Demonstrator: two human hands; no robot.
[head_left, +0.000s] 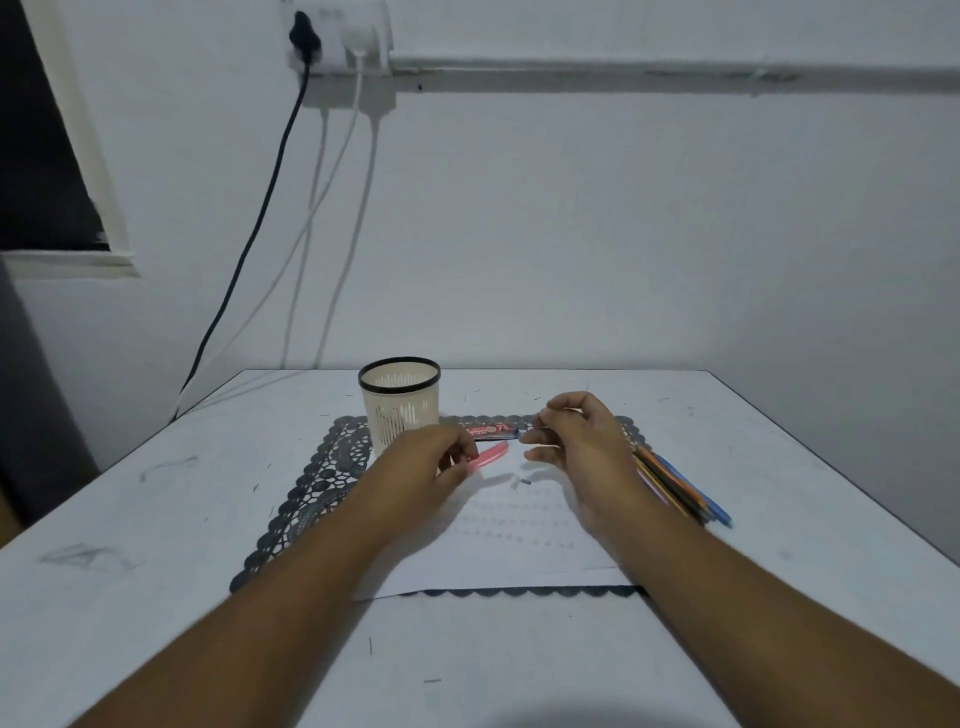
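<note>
Left hand (431, 462) was curled round the pink pen (491, 456), gripping its near end. The pen sat just in front of the cup (400, 402) and a touch to the right, with its free end pointing away to the right. The right hand (576, 441) hovered further right of the cup, fingers loosely bent, thumb and forefinger drawn close together. Whether they pinched anything thin, I couldn't tell; it was too blurred. Its fingertips were just beside the end of a small red case (493, 430), which lay right of the cup's foot. Beneath both hands, in front of the cup, lay a sheet of paper (509, 540) on a black lace mat (317, 478). Far right of the cup, past the right wrist, lay a bunch of coloured pencils (680, 491). All of it stood on the pale table (156, 519).
</note>
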